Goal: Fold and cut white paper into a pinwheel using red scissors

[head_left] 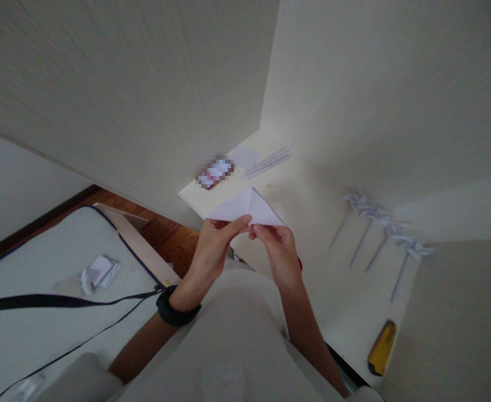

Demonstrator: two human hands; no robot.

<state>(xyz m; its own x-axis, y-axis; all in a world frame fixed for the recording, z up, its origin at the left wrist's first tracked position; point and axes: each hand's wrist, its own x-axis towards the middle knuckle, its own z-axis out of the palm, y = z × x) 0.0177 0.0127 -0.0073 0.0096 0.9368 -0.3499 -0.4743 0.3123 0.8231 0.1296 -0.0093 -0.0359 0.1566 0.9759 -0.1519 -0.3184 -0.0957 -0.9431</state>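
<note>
A white sheet of paper [250, 207], folded to a triangle with its point facing away from me, is held over the table. My left hand [217, 245] pinches its near edge, the thumb lying on top near the middle. Close beside it, my right hand [278, 245] grips the same edge with thumb and fingers. The fingers underneath the paper are partly hidden. Something red [299, 263] shows just past my right hand, mostly covered by it.
On the white table [312, 301] lie several paper pinwheels [385, 223] on sticks, a bundle of thin sticks [268, 162], a square of paper [245, 157], a blurred-out phone-like object [215, 172] and a yellow-and-black object [382, 347]. Walls border the table. Crumpled paper [100, 273] rests on a mattress [40, 251].
</note>
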